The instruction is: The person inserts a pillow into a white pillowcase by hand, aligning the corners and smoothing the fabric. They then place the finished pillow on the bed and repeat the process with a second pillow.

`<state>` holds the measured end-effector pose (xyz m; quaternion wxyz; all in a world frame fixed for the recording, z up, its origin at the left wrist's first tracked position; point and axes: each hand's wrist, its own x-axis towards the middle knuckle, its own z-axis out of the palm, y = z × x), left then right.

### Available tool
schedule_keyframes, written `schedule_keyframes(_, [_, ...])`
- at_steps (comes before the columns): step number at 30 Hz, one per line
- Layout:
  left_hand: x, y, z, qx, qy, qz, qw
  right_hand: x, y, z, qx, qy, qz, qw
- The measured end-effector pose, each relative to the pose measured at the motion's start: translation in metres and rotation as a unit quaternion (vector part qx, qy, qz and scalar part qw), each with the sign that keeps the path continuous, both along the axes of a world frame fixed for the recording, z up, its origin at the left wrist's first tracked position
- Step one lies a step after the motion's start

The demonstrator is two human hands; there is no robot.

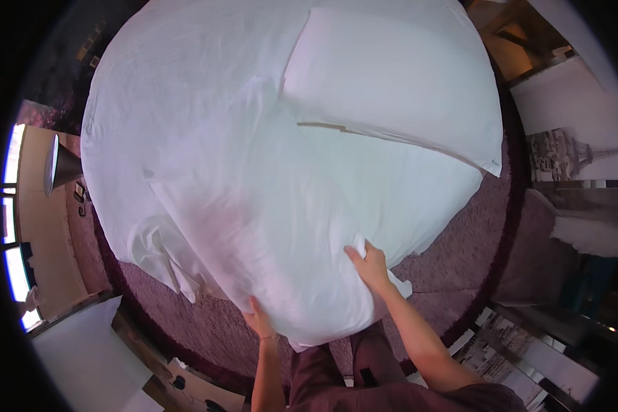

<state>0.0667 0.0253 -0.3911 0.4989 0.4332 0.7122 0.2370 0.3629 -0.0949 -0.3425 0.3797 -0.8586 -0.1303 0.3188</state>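
A large white sheet or cover [149,98] is spread over a wide surface like a bed in front of me. Its near part, a loose white flap of bedding [288,242], hangs down toward my legs. My left hand [260,320] holds the lower left edge of that flap, the thumb on top. On the right side, my right hand [369,265] pinches a small fold of the same cloth between thumb and fingers. Farther off at the upper right lies a flat white pillow or folded piece of bedding [391,77], apart from both hands. A bunched part of the cloth [159,252] droops at the left.
A purple carpet [443,257] with a darker border runs beneath and around the bedding. At the left edge stands a cone-shaped grey object [64,162], near bright windows [13,216]. A picture of the Eiffel Tower [577,154] is at the right.
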Motion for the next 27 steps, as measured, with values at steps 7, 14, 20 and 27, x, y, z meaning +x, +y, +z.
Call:
schedule_keyframes(7, [0.017,0.042,0.071,0.035,-0.106,0.014,0.994,0.027,0.098,0.232,0.117,-0.179,0.151,0.965])
schedule_keyframes(14, [0.077,0.049,-0.005,-0.191,-0.15,0.027,0.97,0.096,0.107,0.151,0.055,-0.41,0.042,0.909])
schedule_keyframes(20, [0.079,-0.061,-0.053,-0.2,-0.313,0.082,0.925,0.039,0.011,0.072,-0.057,-0.306,0.083,0.947])
schedule_keyframes(27, [0.108,-0.127,0.006,-0.311,-0.166,-0.071,0.933,0.017,-0.01,-0.026,-0.065,-0.311,0.112,0.942])
